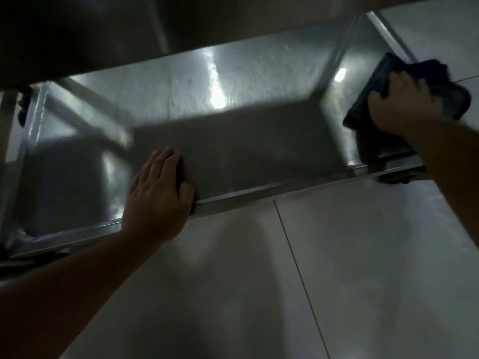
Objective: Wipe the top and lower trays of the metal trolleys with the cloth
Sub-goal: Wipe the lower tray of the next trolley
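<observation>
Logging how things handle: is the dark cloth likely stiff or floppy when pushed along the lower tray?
Probably floppy: the cloth bunches unevenly under the right hand. It likely slides easily, since the tray looks smooth and shiny. It seems light, moved by one hand.

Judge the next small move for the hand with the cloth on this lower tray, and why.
Probably sweep the right hand with the dark cloth leftward across the lower tray: it sits at the tray's right end, the span toward the bracing left hand lies uncovered.
</observation>
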The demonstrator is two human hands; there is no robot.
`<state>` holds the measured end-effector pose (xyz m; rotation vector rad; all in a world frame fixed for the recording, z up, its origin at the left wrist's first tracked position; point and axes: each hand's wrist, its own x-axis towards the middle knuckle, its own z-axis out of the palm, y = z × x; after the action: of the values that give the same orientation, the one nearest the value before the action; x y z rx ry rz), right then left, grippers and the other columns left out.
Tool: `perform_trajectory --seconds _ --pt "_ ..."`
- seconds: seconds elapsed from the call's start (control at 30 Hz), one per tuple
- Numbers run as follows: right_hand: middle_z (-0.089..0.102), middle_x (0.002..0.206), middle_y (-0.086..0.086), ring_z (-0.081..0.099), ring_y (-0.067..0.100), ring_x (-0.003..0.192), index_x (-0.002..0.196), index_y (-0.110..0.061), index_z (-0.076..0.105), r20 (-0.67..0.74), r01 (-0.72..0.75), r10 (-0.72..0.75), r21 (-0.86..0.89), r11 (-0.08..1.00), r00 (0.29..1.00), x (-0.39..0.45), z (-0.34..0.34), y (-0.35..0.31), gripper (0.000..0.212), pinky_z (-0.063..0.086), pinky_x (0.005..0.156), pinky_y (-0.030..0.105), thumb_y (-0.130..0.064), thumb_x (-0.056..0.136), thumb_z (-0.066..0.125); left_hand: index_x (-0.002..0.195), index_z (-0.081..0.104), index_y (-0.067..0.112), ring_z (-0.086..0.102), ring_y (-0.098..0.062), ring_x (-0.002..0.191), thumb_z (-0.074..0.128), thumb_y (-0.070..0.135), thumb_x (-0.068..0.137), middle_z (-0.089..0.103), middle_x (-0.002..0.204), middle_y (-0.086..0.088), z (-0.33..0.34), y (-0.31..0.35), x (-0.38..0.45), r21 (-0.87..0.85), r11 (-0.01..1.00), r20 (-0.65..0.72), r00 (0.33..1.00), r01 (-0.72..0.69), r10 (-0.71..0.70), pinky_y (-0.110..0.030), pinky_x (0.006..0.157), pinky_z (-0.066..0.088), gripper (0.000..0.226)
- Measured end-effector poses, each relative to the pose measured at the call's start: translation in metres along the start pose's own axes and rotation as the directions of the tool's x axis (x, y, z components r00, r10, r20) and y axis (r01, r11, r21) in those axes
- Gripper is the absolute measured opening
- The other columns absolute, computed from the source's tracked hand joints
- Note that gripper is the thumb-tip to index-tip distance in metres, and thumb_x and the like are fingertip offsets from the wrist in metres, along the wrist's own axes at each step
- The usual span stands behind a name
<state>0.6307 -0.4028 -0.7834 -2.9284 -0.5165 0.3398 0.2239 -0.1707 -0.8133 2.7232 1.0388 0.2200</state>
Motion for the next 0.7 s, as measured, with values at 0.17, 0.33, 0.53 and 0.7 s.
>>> perform_trajectory --seconds 0.17,0.33,0.53,0.7 --pt "0.006 0.174 0.002 0.006 0.035 0.158 0.165 -0.018 0.010 0.008 -0.001 0.002 -0.092 0.996 1.000 -0.069 0.032 -0.015 0.075 0.013 0.124 0.057 -0.057 0.103 0.022 0.156 0.044 0.007 0.028 -0.031 0.157 0.035 0.042 0.094 0.038 0.167 -0.014 -0.004 0.005 0.000 0.007 1.000 0.010 1.000 -0.024 0.024 -0.047 0.129 0.022 0.072" --pt "0.006 0.174 -0.002 0.003 0.033 0.159 0.166 -0.022 0.009 0.074 0.384 -0.377 -0.137 0.913 0.923 -0.137 0.061 -0.102 0.079 0.009 0.126 0.054 -0.063 0.101 0.027 0.157 0.042 0.005 0.026 -0.033 0.158 0.035 0.040 0.096 0.036 0.167 -0.016 -0.004 0.005 -0.002 0.002 1.000 0.026 0.999 -0.029 0.029 -0.048 0.129 0.021 0.071" --pt "0.011 0.172 -0.012 0.008 0.022 0.159 0.165 -0.033 0.014 0.130 0.628 -0.615 -0.181 0.757 0.778 -0.136 0.069 -0.109 0.066 0.010 0.126 0.051 -0.056 0.104 0.025 0.155 0.045 0.007 0.029 -0.033 0.156 0.036 0.043 0.092 0.038 0.166 -0.015 -0.005 -0.003 0.001 -0.024 0.998 0.021 0.998 -0.057 0.058 -0.050 0.128 0.024 0.073" --pt "0.015 0.171 0.016 0.016 0.042 0.155 0.163 -0.028 0.021 -0.026 0.218 -0.227 -0.188 0.958 0.974 -0.081 0.034 -0.020 0.068 0.018 0.122 0.059 -0.058 0.103 0.035 0.156 0.042 0.010 0.028 -0.032 0.157 0.038 0.042 0.093 0.036 0.167 -0.012 -0.006 -0.003 0.001 -0.028 0.999 0.044 0.998 -0.047 0.048 -0.049 0.128 0.022 0.071"
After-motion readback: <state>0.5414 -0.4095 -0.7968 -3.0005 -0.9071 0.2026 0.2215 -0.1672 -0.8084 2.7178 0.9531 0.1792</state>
